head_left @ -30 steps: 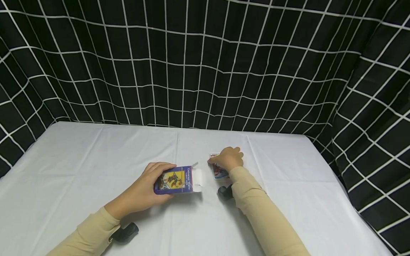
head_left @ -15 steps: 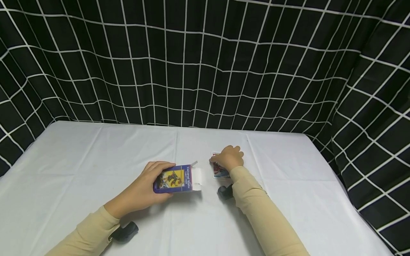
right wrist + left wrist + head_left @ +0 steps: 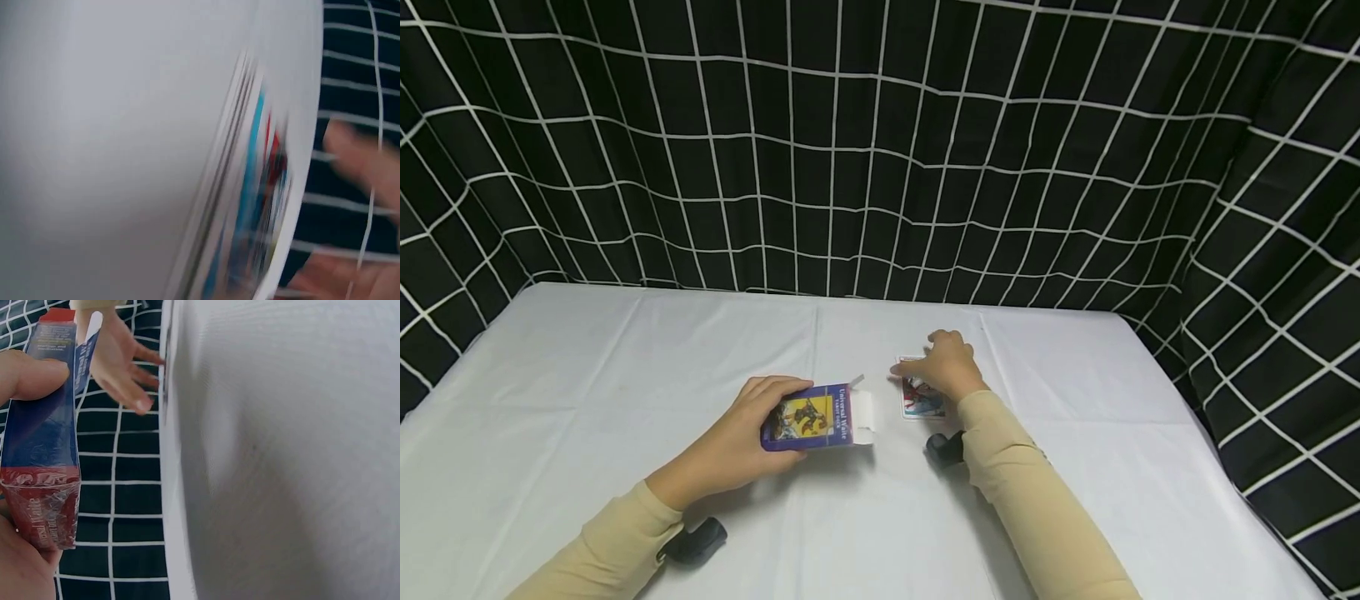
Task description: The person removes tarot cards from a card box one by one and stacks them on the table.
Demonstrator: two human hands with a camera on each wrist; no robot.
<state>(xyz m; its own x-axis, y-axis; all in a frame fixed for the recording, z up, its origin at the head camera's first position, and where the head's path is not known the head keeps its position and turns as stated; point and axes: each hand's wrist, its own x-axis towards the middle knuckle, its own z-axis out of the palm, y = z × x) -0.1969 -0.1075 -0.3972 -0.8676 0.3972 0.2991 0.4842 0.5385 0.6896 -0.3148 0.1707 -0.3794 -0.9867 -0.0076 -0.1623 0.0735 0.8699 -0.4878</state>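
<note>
My left hand (image 3: 752, 429) grips a blue and purple tarot card box (image 3: 808, 418), its yellow picture side facing up. The box's end flap (image 3: 862, 414) stands open toward the right. In the left wrist view the thumb presses the narrow side of the box (image 3: 44, 434), and crinkled clear wrap covers its red end. To the right of the box, tarot cards (image 3: 921, 402) lie face up on the white cloth. Above them hovers my right hand (image 3: 951, 365), fingers spread and thumb over the cards' upper left. The right wrist view shows the cards (image 3: 250, 187) blurred, with finger and thumb apart from them.
A white cloth (image 3: 587, 358) covers the table. Black curtains with a white grid (image 3: 850, 150) rise behind it and along both sides. A dark wrist camera hangs below each sleeve, the left one (image 3: 696, 543) close over the cloth.
The cards slid a little to the right earlier on. My right hand has since loosened from them, spread its fingers and shifted slightly right. The left hand and box stay nearly still.
</note>
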